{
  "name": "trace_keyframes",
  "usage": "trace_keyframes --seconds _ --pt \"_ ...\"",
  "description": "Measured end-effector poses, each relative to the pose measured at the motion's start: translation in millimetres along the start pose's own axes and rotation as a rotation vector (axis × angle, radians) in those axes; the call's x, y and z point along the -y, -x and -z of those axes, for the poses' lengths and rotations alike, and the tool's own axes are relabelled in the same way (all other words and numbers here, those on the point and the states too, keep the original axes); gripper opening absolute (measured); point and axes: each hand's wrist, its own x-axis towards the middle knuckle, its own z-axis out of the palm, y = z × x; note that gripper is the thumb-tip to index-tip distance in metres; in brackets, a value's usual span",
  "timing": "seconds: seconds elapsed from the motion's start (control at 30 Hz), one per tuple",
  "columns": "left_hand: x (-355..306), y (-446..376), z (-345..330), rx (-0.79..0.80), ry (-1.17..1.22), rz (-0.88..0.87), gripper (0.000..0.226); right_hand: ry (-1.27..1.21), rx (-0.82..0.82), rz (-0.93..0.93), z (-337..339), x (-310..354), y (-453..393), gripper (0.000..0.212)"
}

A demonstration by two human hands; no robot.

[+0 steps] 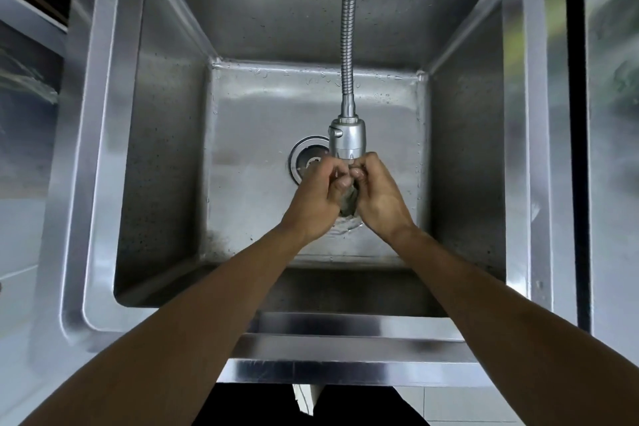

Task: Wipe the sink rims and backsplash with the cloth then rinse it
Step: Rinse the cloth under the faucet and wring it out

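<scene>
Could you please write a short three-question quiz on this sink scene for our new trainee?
1. True or false: both hands hold the cloth under the spray head.
2. Where is the drain relative to the left hand?
A. just beyond it, partly hidden by it
B. beside the right hand
C. in the sink's far right corner
3. Fill in: the spray head hangs from a flexible metal ____.

Key: 1 true; 2 A; 3 hose.
</scene>
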Motion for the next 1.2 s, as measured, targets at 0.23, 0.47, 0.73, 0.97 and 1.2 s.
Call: trace_keyframes --seconds 0.23,0.47,0.73,0.97,1.2 --pt "-0.1 -4.6 11.0 0.046 0.041 0.093 0.014 -0.031 -0.073 -0.025 -6.1 0.0 0.7 0.008" --pt "-16.4 -4.4 -3.6 -0.134 0.175 0.342 0.015 -0.204 -0.156 -0.235 -34.7 26.7 2.1 0.012" --pt "7.2 -6.4 41.1 -0.039 0.463 0.661 0.02 -0.325 0.091 -0.38 -48.4 34.4 18.6 0.035" --pt "6.6 3.6 93.0 0.214 0.326 0.659 0.017 -0.078 0.155 -0.167 -31.2 57.2 29.9 0.029" --pt "-44.1 -15.3 122.1 0.004 0.24 0.295 0.008 -0.24 0.033 -0.02 4.9 90.6 25.5 0.043"
